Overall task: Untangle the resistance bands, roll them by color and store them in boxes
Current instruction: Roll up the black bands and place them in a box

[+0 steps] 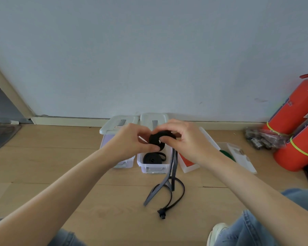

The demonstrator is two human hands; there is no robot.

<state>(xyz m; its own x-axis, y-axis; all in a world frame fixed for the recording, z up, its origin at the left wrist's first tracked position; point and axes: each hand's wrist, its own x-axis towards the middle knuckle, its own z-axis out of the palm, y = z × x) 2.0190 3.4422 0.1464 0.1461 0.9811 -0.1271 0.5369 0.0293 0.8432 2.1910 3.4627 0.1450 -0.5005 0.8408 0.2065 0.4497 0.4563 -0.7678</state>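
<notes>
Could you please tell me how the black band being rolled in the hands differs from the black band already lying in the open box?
The band in the hands is held up over the box in the grip of both the left hand and right hand; the band in the box lies untouched on its bottom. The held one is only partly rolled, its tail trailing to the floor; the boxed one is fully coiled. Both are black.

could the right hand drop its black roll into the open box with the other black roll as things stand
Probably yes: the right hand holds the black roll just above the open box, nothing between, though the loose tail hangs outside.
</notes>
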